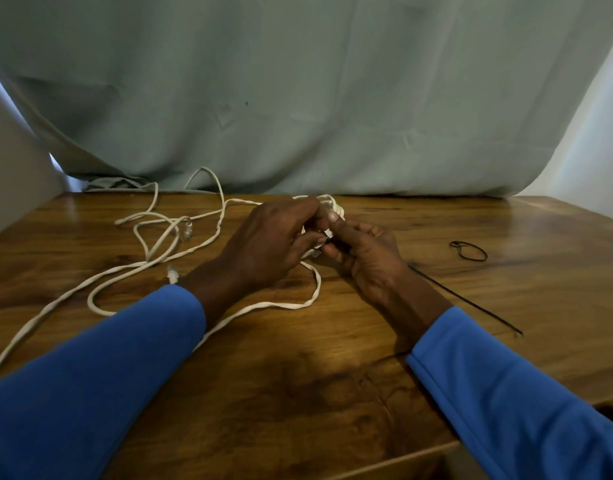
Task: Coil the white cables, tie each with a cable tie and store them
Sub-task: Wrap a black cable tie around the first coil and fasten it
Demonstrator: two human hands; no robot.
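Observation:
My left hand (274, 240) grips a small coil of white cable (332, 206) at the middle of the wooden table (332, 358). Only the coil's top loops show above my fingers. My right hand (364, 251) meets it from the right and pinches a black cable tie (464, 299), whose long tail runs back along my wrist across the table. Loose white cable (166, 237) sprawls in tangled loops to the left, with a clear plug (186, 228) among them and another plug (172, 274) by my left wrist.
A second black cable tie (469, 251), closed into a loop, lies on the table to the right. A pale green cloth (298, 98) hangs behind the table. The table's front edge and a dark gap (609, 414) are at the lower right.

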